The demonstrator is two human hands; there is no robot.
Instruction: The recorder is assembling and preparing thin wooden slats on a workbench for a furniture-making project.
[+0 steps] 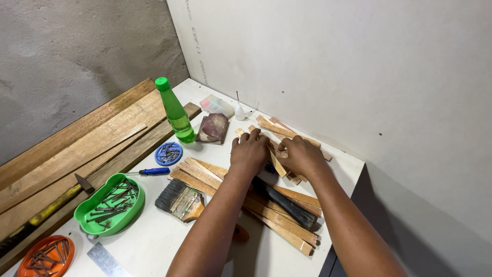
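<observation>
Head view: both hands work a small wooden strip (pixel 277 163) at the centre of the white worktop (pixel 154 241). The left hand (pixel 249 150) presses down with curled fingers beside it; the right hand (pixel 300 155) pinches it. More strips (pixel 279 218) lie unsorted at six o'clock, others at twelve.

Wood strips (pixel 279 134): thin, flat, light brown, loose heap at far table edge by wall, lying crisscrossed. One short strip (pixel 277 163) tilted, sticking out between hands. Second pile of longer strips (pixel 287 225) flat, roughly parallel, running diagonally at near right table edge.
</observation>
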